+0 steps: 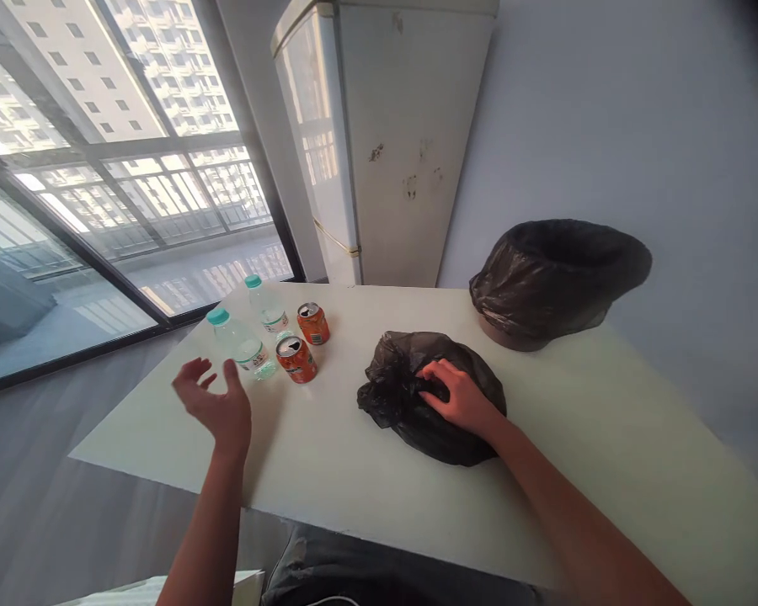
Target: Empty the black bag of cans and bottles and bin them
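Observation:
A full black plastic bag [461, 433] lies on the white table, its gathered, knotted top turned to the left. My right hand [458, 396] is on top of it near the knot, fingers slightly bent and thumb apart from them, with black plastic showing in the gap. Over the table's left side, my left hand [218, 402] is raised with curled fingers spread from the thumb, and holds nothing. Close beyond it stand a clear bottle [243, 343] with a green cap and an orange can [296, 360]. Behind these are another bottle [269, 305] and another can [314, 323].
A bin lined with a black bag [543, 290] stands at the table's [334, 454] right rear, by the wall. Beyond the far edge is a white fridge [404, 151]. Glass doors [132, 194] lie to the left.

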Available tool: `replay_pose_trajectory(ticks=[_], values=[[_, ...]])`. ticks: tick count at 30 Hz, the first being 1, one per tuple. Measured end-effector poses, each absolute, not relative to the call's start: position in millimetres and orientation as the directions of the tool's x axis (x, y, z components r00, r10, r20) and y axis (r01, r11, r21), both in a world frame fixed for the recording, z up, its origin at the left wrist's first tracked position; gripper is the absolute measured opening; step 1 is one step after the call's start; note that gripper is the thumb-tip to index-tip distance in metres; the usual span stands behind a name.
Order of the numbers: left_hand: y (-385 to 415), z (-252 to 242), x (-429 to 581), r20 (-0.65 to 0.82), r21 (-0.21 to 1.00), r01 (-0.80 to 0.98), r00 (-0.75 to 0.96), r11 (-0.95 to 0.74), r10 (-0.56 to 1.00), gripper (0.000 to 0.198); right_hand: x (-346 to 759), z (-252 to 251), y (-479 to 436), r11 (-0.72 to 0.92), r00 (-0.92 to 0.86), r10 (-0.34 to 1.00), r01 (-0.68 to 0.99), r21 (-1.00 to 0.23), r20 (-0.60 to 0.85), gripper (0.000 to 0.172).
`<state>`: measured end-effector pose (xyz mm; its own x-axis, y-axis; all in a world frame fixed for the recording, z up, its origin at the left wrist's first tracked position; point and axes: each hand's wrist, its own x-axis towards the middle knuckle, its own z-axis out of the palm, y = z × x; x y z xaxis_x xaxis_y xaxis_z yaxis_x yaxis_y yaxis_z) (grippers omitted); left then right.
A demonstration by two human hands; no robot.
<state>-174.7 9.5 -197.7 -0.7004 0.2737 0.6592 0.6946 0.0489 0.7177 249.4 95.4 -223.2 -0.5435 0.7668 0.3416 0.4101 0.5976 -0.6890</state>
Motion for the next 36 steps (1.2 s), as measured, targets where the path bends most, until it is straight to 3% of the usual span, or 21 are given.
replay_pose_trajectory(ticks=[2, 4, 6, 8, 10, 13, 17, 21, 24, 27, 29, 31, 33, 36], values=[[-0.1, -189.9, -150.2, 0.748, 0.633, 0.774, -0.617, 0.016, 0.245, 0.031, 249.9, -219.3, 93.8, 0.583, -0.511, 0.781, 0.385, -0.716, 0.361, 0.013], [-8.3, -182.7, -118.3, 0.772, 0.55, 0.833, -0.48, -0.058, 0.416, 0.015, 250.1, -215.4, 92.3, 0.578, -0.496, 0.78, 0.339, -0.742, 0.381, 0.005], [-12.9, -178.6, -82.1, 0.68, 0.555, 0.807, -0.298, -0.204, 0.67, 0.013, 250.7, -211.9, 90.9, 0.517, -0.444, 0.816, 0.275, -0.811, 0.37, 0.003], [-13.1, -178.8, -47.1, 0.526, 0.633, 0.718, -0.124, -0.29, 0.841, 0.029, 252.0, -208.9, 90.0, 0.385, -0.353, 0.881, 0.147, -0.911, 0.316, 0.012], [-10.3, -182.9, -19.1, 0.427, 0.671, 0.667, 0.01, -0.324, 0.904, 0.045, 253.7, -205.7, 90.2, 0.253, -0.268, 0.929, -0.043, -0.966, 0.255, 0.02], [-5.0, -189.8, 1.4, 0.358, 0.705, 0.62, 0.107, -0.344, 0.927, 0.023, 255.9, -200.4, 93.3, 0.162, -0.188, 0.961, -0.217, -0.963, 0.204, 0.026], [-0.4, -188.1, -9.5, 0.405, 0.778, 0.576, -0.156, -0.25, 0.901, 0.013, 259.1, -200.1, 102.7, 0.191, 0.05, 0.981, -0.209, -0.959, 0.185, 0.026], [1.4, -173.2, -36.6, 0.468, 0.824, 0.54, -0.479, -0.17, 0.743, 0.017, 266.9, -215.3, 114.9, 0.196, 0.275, 0.95, -0.163, -0.967, 0.146, 0.029], [-2.3, -160.2, -52.6, 0.536, 0.81, 0.561, -0.591, -0.169, 0.603, 0.016, 272.5, -226.2, 121.2, 0.165, 0.324, 0.939, -0.132, -0.977, 0.115, 0.026], [-10.0, -150.8, -63.7, 0.598, 0.75, 0.655, -0.606, -0.097, 0.525, 0.014, 275.4, -223.3, 120.7, 0.129, 0.284, 0.954, -0.11, -0.986, 0.093, 0.02], [-15.1, -148.0, -68.9, 0.621, 0.707, 0.706, -0.583, -0.052, 0.523, 0.014, 276.5, -213.2, 116.3, 0.131, 0.168, 0.98, -0.122, -0.984, 0.11, 0.015], [-18.7, -148.3, -72.1, 0.612, 0.686, 0.725, -0.532, -0.058, 0.585, 0.014, 277.6, -201.1, 110.6, 0.133, -0.026, 0.99, -0.199, -0.971, 0.141, 0.015], [-20.4, -151.5, -73.4, 0.55, 0.708, 0.703, -0.486, -0.07, 0.679, 0.015, 278.6, -193.1, 107.1, 0.11, -0.187, 0.968, -0.279, -0.954, 0.166, 0.027], [-19.6, -159.8, -73.9, 0.482, 0.746, 0.664, -0.489, -0.048, 0.727, 0.017, 280.1, -196.5, 110.9, 0.11, -0.187, 0.971, -0.188, -0.976, 0.146, 0.028]])
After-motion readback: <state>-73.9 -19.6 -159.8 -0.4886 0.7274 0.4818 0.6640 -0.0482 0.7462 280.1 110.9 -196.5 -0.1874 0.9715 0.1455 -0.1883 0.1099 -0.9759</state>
